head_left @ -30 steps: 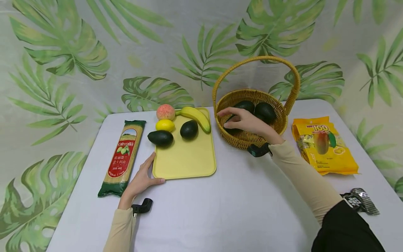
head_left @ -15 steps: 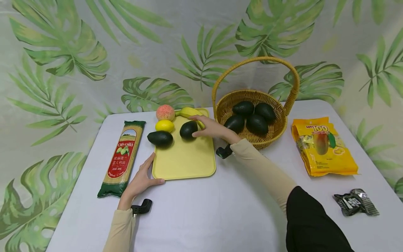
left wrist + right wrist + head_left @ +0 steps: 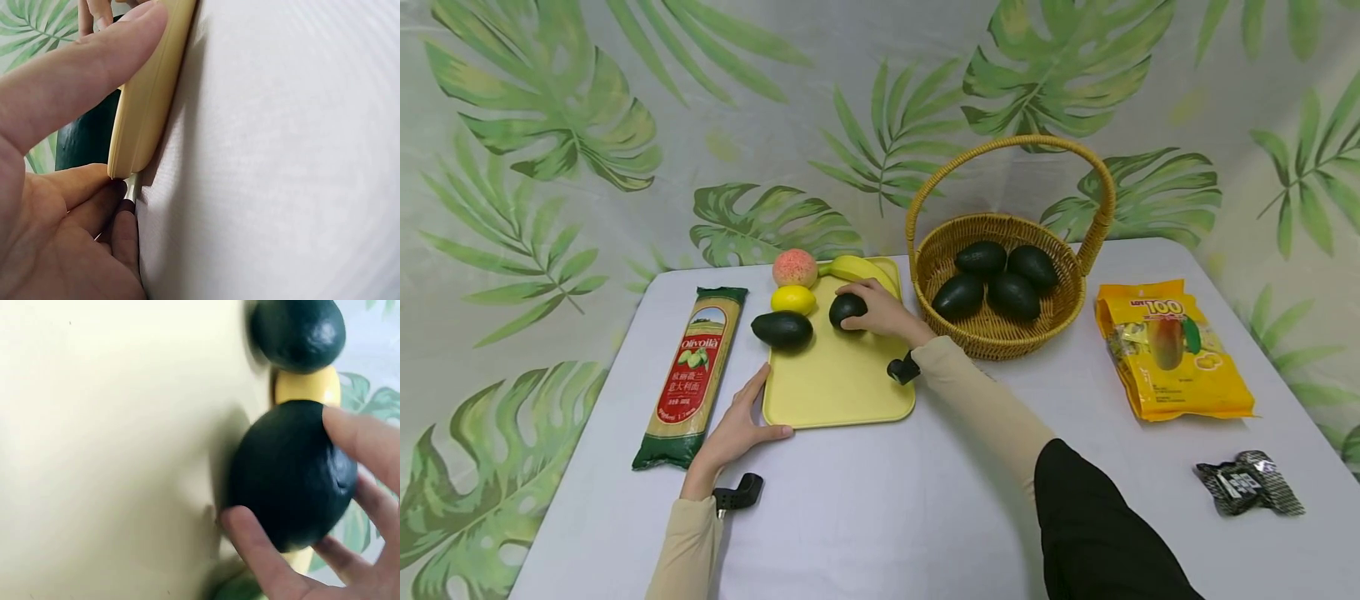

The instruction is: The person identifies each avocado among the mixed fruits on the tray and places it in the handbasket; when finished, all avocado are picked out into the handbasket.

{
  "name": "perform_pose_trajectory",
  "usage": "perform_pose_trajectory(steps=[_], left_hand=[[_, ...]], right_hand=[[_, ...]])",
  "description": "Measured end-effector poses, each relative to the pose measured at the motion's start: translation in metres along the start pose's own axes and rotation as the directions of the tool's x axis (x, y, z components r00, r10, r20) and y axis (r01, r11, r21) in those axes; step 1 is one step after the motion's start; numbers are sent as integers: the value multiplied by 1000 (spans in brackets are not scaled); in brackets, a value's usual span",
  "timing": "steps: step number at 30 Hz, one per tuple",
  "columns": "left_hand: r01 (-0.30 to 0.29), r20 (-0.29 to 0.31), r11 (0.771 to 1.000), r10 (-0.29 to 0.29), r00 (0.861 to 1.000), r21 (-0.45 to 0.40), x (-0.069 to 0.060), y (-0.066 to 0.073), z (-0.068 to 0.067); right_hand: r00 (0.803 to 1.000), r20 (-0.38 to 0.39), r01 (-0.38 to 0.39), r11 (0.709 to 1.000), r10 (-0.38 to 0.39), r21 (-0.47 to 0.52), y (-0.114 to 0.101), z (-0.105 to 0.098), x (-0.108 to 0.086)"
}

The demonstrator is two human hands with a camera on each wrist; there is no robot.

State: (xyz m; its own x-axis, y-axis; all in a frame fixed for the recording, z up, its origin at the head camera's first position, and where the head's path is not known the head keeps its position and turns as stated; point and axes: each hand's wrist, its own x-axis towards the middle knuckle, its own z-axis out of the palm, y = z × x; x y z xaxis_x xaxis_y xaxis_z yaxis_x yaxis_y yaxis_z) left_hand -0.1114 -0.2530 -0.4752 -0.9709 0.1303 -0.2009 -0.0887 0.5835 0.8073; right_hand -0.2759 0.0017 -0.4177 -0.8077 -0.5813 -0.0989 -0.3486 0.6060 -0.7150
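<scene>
My right hand [image 3: 885, 315] curls its fingers and thumb round a dark avocado [image 3: 846, 312] on the yellow tray [image 3: 842, 392]. The right wrist view shows the fingertips on both sides of that avocado [image 3: 290, 478]. At the tray's near left corner, my left hand [image 3: 733, 433] touches the rim with fairly straight fingers and thumb; the left wrist view shows the thumb against the tray's edge [image 3: 147, 119]. Also on the tray are a second avocado [image 3: 782, 330], overlapping the left rim, a lemon [image 3: 793, 299], a peach [image 3: 794, 268] and a banana [image 3: 861, 269], partly behind my right hand.
A wicker basket [image 3: 1000, 346] with a tall handle holds several avocados [image 3: 1013, 296] right of the tray. A pasta pack [image 3: 691, 375] lies to the left. On the right are a yellow candy bag [image 3: 1172, 350] and small dark wrapped items [image 3: 1247, 483]. A leaf-patterned cloth hangs behind.
My right hand has moved left from the basket to the tray and now grips the avocado there. An avocado it covered in the basket is in full view. My left hand has stayed put.
</scene>
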Motion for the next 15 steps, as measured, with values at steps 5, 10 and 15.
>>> perform_pose_trajectory(steps=[5,10,15], left_hand=[[-10,1,1000,10,1000,-5,0,-1,0],[-1,0,1000,1,1000,2,0,-1,0],[6,-1,1000,-6,1000,11,0,-1,0]], right_hand=[[999,-47,14,999,-13,28,-2,0,-3],[993,-54,107,989,-102,102,-5,-10,-15],[984,-42,179,967,-174,180,-6,-28,-32]])
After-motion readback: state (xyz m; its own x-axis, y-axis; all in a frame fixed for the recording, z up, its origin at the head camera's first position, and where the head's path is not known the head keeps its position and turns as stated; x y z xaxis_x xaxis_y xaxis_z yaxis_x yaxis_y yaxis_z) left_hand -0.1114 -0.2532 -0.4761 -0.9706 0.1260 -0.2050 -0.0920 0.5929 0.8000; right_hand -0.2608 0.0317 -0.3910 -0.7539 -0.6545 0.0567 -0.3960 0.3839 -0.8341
